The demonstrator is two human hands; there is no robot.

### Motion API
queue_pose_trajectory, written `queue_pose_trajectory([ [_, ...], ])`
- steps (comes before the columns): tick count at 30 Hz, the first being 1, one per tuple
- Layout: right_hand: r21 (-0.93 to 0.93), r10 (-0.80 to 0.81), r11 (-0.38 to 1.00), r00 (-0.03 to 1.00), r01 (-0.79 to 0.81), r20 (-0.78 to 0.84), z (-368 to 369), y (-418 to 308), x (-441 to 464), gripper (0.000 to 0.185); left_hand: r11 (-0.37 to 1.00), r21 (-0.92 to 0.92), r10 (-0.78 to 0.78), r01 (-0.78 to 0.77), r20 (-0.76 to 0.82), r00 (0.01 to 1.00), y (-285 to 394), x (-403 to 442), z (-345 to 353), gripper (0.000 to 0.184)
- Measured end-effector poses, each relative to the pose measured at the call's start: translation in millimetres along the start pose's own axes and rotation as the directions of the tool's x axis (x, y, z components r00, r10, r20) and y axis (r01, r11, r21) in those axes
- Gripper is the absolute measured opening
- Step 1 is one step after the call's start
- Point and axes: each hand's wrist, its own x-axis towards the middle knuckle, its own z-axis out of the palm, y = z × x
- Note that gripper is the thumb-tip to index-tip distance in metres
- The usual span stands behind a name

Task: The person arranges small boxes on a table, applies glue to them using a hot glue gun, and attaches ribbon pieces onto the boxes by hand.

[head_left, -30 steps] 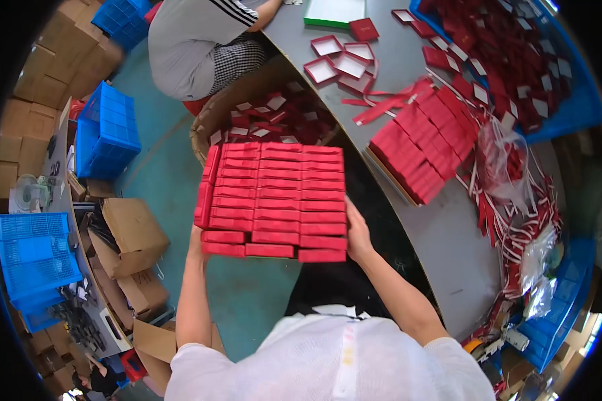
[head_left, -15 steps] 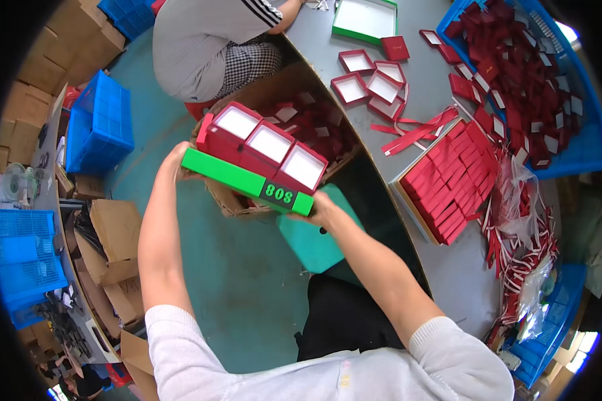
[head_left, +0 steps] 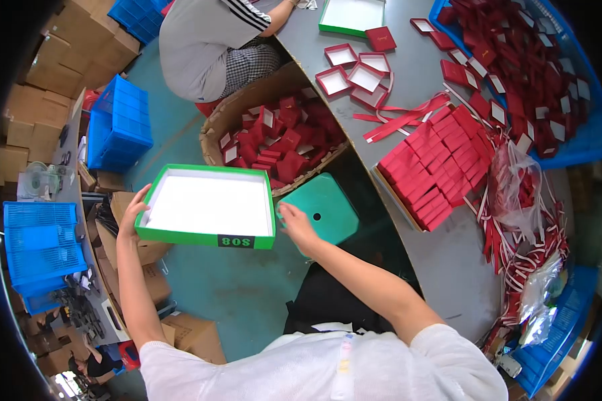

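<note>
A shallow green tray (head_left: 180, 236) with a white inside, marked 808 on its front wall, is held up in front of me, tilted so that its bare inside shows. My left hand (head_left: 135, 212) grips its left edge. Just off the right edge is my right hand (head_left: 297, 226), its fingers loosely bent and apart, with nothing visible in them. Behind the tray stands a big cardboard carton (head_left: 211, 127), with a heap of small red boxes (head_left: 289, 142) inside.
A green stool (head_left: 334, 212) stands below my right hand. On the grey table (head_left: 441, 274) are small open red boxes (head_left: 341, 55), another green tray (head_left: 352, 31), a tray of packed red pieces (head_left: 435, 167) and a full blue crate (head_left: 588, 157). A person (head_left: 194, 53) sits beyond the carton.
The red boxes that stood in the green tray are out of it, and the carton's heap shows more fully. The tray has turned its inside toward me. My right hand has come off it.
</note>
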Motion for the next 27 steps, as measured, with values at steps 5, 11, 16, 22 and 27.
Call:
queue_pose_trajectory([
  [5,0.084,-0.409,0.911,0.863,0.403,0.298,-94.0,-123.3,-162.2,0.016,0.812,-0.461,0.317,-0.356,-0.163,0.934,34.7,-65.0,67.8,0.069],
  [11,0.544,-0.904,0.220,-0.040,0.810,0.425,-177.0,-217.2,-323.7,0.012,0.658,-0.502,0.473,-0.561,-0.304,0.827,109.5,-29.1,186.1,0.062],
  [16,0.532,-0.871,0.084,-0.197,0.843,0.449,-209.1,-242.0,-368.5,0.028,0.620,-0.556,0.482,-0.554,-0.287,0.828,166.4,9.4,323.5,0.064],
  [22,0.451,-0.866,0.003,-0.224,0.892,0.448,-232.4,-262.0,-370.8,0.024,0.670,-0.608,0.430,-0.427,-0.151,0.890,181.0,92.7,449.6,0.071],
  [27,0.243,-0.879,-0.067,-0.172,0.968,0.445,-245.4,-283.3,-361.1,0.026,0.673,-0.640,0.355,-0.370,-0.159,0.921,213.1,187.0,523.5,0.080],
])
